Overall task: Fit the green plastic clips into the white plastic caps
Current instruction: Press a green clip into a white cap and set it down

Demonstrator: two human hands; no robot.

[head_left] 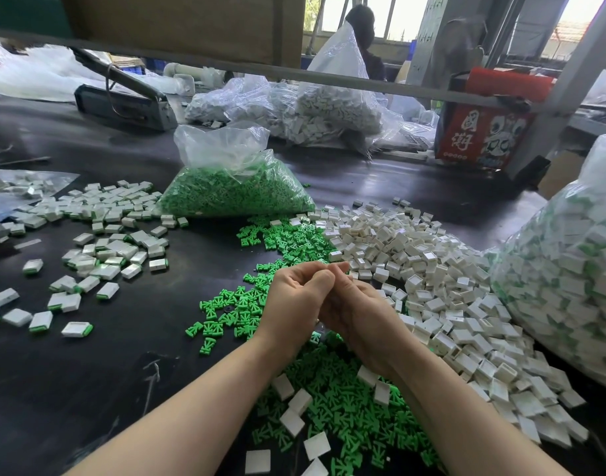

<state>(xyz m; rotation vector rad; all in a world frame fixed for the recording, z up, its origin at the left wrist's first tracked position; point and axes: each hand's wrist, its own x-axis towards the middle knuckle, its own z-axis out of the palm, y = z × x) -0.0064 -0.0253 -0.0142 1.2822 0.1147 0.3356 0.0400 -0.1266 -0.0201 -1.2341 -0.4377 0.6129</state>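
Head: green clips [343, 410] beneath both hands [329, 304].

The left hand [296, 300] and right hand [360, 317] press together, hiding whatever the fingers [324, 274] pinch. Both forearms run off the bottom edge. The right-hand bag [566, 269] is cut by the right edge. A person [363, 32] in the background is half hidden behind a clear bag [339, 56].

Bright window daylight, curved wide-angle edges
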